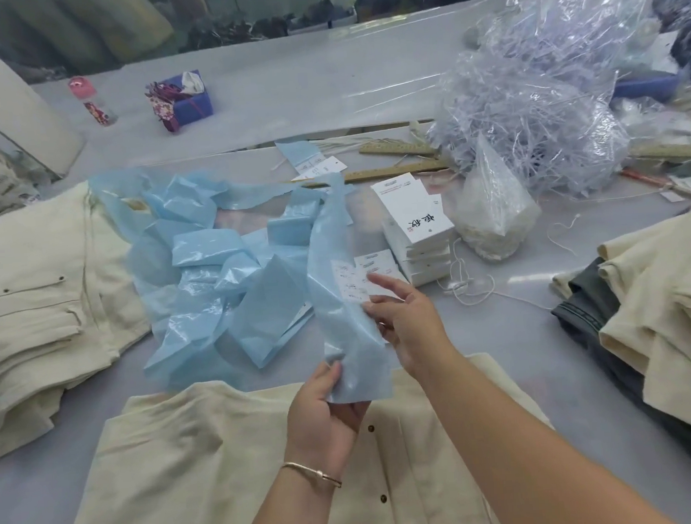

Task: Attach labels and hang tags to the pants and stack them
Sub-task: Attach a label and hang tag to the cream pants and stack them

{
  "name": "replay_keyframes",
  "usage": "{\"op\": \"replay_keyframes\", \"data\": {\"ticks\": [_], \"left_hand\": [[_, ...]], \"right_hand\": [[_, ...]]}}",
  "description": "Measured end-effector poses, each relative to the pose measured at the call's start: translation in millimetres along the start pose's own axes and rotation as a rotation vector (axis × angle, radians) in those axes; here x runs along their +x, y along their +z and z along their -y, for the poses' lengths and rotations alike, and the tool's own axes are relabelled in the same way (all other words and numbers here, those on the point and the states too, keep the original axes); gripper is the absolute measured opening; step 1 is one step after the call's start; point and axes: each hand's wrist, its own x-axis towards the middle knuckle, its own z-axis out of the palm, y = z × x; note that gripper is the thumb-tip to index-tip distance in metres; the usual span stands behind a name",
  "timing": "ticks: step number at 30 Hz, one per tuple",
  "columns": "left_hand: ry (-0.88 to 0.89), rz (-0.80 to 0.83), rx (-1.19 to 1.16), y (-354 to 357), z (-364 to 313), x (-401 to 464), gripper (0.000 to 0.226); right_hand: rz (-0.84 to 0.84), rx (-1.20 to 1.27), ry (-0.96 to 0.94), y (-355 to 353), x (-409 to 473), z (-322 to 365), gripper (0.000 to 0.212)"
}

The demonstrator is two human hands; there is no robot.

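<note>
A long strip of pale blue label backing paper (340, 303) stands upright over the cream pants (211, 471) lying in front of me. My left hand (326, 418) grips the strip's lower end. My right hand (405, 323) has its fingertips at the strip's right edge, at a white label (351, 282) stuck on the strip. A stack of white hang tags (412, 212) sits just beyond, with loose white string (466, 282) beside it.
Crumpled blue backing sheets (213, 267) lie heaped in the middle. Folded cream pants (31, 292) are stacked at the left, more cream and grey pants (663, 321) at the right. Clear plastic bags and shredded strips (541, 96), wooden rulers (399, 171) and a blue box (189, 98) lie farther back.
</note>
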Motion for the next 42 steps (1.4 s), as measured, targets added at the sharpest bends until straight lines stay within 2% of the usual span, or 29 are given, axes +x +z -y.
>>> {"op": "replay_keyframes", "data": {"ticks": [2,5,8,11,13,15,18,26,32,36,42], "left_hand": [[-0.035,-0.024,0.124,-5.8,-4.9,0.8,0.040],[-0.037,-0.056,0.355,-10.2,-24.3,5.9,0.043],[0.009,-0.047,0.480,-3.9,-43.4,17.4,0.054],[0.013,0.012,0.437,10.2,-53.7,30.6,0.057],[0.039,-0.019,0.407,17.2,-58.0,37.6,0.054],[0.078,-0.096,0.415,19.6,-62.4,44.4,0.043],[0.107,-0.094,0.432,20.8,-64.4,49.0,0.018],[0.162,-0.087,0.503,22.4,-62.6,48.7,0.014],[0.195,-0.184,0.559,25.5,-65.9,49.3,0.017],[0.180,-0.180,0.574,27.1,-64.8,48.2,0.013],[0.165,-0.197,0.585,29.0,-66.1,47.4,0.023]], "right_hand": [[0.047,0.017,0.006,0.8,3.1,0.2,0.040],[0.101,-0.152,-0.101,-0.8,1.8,-0.9,0.041],[0.161,-0.279,-0.172,-4.4,-4.2,0.5,0.047],[0.239,-0.410,-0.204,-8.1,-9.2,2.7,0.052],[0.285,-0.498,-0.223,-9.1,-12.5,3.9,0.056],[0.306,-0.576,-0.240,-9.7,-14.7,6.0,0.060],[0.291,-0.684,-0.281,-8.8,-14.5,11.4,0.062],[0.217,-1.091,-0.595,1.1,-5.8,24.5,0.026],[0.198,-1.169,-0.732,6.6,-11.1,21.1,0.018],[0.130,-1.210,-0.871,11.7,-16.8,18.4,0.011],[0.144,-1.231,-0.897,14.8,-17.1,21.3,0.014]]}}
